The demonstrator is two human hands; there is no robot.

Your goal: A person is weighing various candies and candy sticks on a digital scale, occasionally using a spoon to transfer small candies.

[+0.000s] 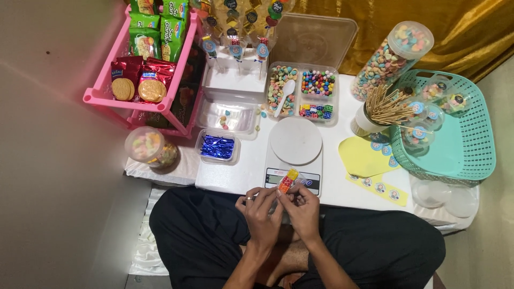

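I see the small candy packet point(287, 181), orange and yellow, pinched upright between both hands just above the near edge of the kitchen scale point(294, 160). My left hand point(261, 210) closes its fingertips on the packet's lower left side, a ring showing on one finger; my right hand point(303, 208) closes on its lower right, thumb and forefinger meeting at the base. Both grips are narrow pinches, not full fists. To do this well, I judge the fingers should stay low on the packet so the filled top is not crushed, and both hands should keep it over the lap or table edge in case sweets spill. Beyond the scale sits a divided clear tray of coloured candies point(302, 92) with a white spoon point(284, 97). To the left lies a small tub of blue twist ties point(217, 146); to the right, a cup of wooden skewers point(381, 109) beside a teal basket point(466, 144).
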